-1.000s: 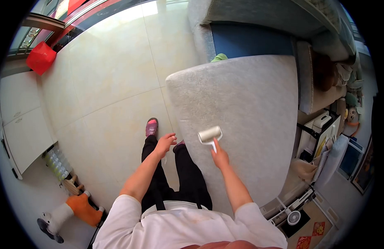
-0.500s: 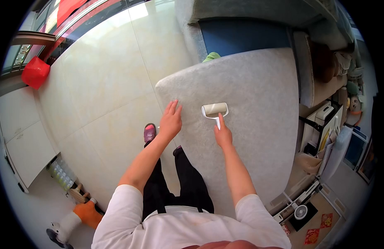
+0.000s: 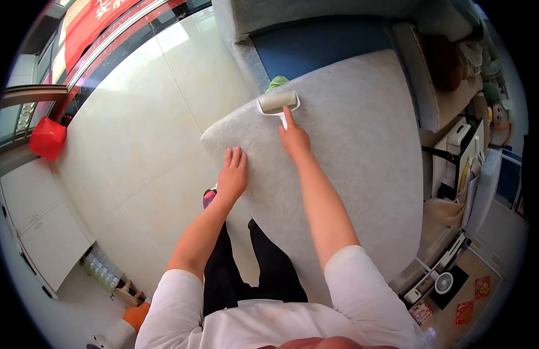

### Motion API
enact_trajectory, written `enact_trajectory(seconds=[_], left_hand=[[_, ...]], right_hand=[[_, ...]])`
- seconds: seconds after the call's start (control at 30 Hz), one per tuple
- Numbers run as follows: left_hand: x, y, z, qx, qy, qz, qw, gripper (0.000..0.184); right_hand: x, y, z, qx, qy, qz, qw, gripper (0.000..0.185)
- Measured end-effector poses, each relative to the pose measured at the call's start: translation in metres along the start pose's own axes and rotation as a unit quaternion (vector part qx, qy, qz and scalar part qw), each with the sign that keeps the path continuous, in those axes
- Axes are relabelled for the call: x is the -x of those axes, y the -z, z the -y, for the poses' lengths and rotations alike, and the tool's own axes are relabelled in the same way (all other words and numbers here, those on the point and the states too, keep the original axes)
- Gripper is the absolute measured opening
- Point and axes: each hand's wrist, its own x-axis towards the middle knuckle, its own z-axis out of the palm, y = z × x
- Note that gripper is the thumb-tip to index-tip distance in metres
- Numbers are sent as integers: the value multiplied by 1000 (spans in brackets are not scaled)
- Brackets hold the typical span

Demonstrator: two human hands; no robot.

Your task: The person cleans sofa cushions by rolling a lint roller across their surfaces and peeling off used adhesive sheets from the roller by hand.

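Observation:
In my right hand (image 3: 295, 138) is the white handle of a lint roller (image 3: 278, 102), with the index finger stretched along it toward the roll. The roll rests against the grey fabric cushion (image 3: 351, 151) close to its far edge. My left hand (image 3: 232, 174) lies at the cushion's left edge, fingers extended and holding nothing. A bit of green cloth (image 3: 277, 83) pokes out behind the cushion, just beyond the roller.
Past the cushion is a blue surface (image 3: 322, 55) framed by a grey sofa (image 3: 316, 14). Pale floor tiles (image 3: 147, 128) stretch to the left, with a red bag (image 3: 48, 138) and a white cabinet (image 3: 42, 221). A bin of papers (image 3: 461, 157) stands on the right.
My right hand has pushed the lint roller forward and left, toward the cushion's far edge. My left hand has shifted slightly back along the left edge. The camera view has shifted as well.

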Motion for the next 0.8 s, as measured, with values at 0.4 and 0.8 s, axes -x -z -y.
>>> enact_trajectory(seconds=[0.4,0.8], left_hand=[[-13,17,13,19,62,132,989,50],[-117,36,-27,46,-29,109,993,41]], right_hand=[[230,-58,-149,-1,-94,186,978,68],[154,28,-77,-406,-155,-52,899,63]])
